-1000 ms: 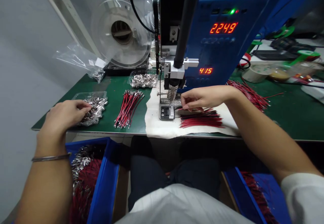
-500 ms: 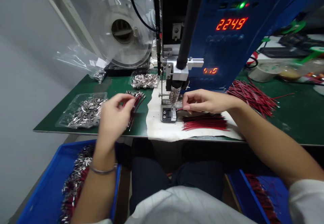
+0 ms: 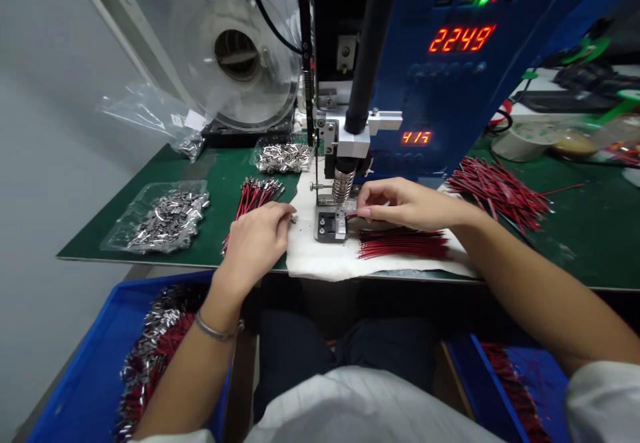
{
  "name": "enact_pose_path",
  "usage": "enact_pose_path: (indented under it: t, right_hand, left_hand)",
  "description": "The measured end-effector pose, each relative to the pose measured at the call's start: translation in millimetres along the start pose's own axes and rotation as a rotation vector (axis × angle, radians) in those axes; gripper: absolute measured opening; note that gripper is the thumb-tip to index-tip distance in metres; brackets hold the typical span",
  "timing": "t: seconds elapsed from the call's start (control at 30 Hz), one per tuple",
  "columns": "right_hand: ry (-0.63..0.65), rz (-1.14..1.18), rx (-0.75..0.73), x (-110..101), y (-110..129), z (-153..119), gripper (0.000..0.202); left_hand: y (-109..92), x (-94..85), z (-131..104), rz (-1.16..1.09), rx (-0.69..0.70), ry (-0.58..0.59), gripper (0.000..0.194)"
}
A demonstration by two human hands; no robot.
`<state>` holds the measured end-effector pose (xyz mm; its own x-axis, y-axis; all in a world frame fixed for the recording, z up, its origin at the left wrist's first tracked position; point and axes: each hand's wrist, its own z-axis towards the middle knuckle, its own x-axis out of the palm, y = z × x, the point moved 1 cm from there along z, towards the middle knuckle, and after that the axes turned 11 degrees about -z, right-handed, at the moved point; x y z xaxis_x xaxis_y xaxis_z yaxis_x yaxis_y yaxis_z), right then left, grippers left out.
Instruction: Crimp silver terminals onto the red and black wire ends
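Note:
My left hand is closed in a pinch, left of the machine's small work block. A small shiny metal piece shows at its fingertips. Beside that hand lies a bundle of red and black wires with metal ends. My right hand pinches a thin red wire, whose end points at the block under the spring-loaded press head. Just below this hand, a row of red and black wires lies on white paper.
A bag of small metal parts lies at left, another bag behind. The blue machine stands at the back. More red wires are heaped at right. Blue bins sit below the green table's edge.
My left hand has moved right, from over the wire bundle towards the work block, and a metal piece now shows at its fingertips. My right hand stays nearly in place with the wire.

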<state>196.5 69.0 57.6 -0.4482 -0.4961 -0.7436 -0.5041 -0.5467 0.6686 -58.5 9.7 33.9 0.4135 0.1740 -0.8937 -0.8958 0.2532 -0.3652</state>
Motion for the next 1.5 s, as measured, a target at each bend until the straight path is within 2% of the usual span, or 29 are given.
enact_pose_path:
  t: [0.13, 0.3, 0.43, 0.67, 0.87, 1.2, 1.5]
  right_hand:
    - [0.013, -0.041, 0.017, 0.4, 0.9, -0.1, 0.031]
    - [0.034, -0.048, 0.049, 2.6, -1.1, -0.4, 0.032]
    - [-0.027, -0.073, 0.056, 5.4, 0.0, 0.8, 0.032]
    - [-0.078, -0.117, 0.067, 10.9, 4.2, 4.6, 0.028]
    - [-0.112, -0.174, 0.017, 13.5, 1.6, 5.2, 0.024]
    - [-0.172, -0.239, 0.023, 16.5, 6.4, 6.6, 0.024]
    - [-0.208, -0.254, 0.045, 17.7, 8.7, 6.0, 0.025]
  left_hand:
    - [6.1, -6.6, 7.0, -0.014, 0.056, 0.12, 0.02]
    - [9.3, -8.7, 13.5, -0.063, 0.067, 0.168, 0.018]
    - [7.7, -5.7, 10.7, -0.224, 0.032, 0.05, 0.016]
    - [-15.4, 29.7, 15.2, -0.987, -0.116, -0.212, 0.017]
    - [-37.3, 46.6, 16.8, -1.273, -0.231, -0.325, 0.02]
    - [-37.0, 49.7, 7.9, -1.233, -0.248, -0.255, 0.018]
    - [-36.1, 50.7, 6.4, -1.233, -0.256, -0.269, 0.019]
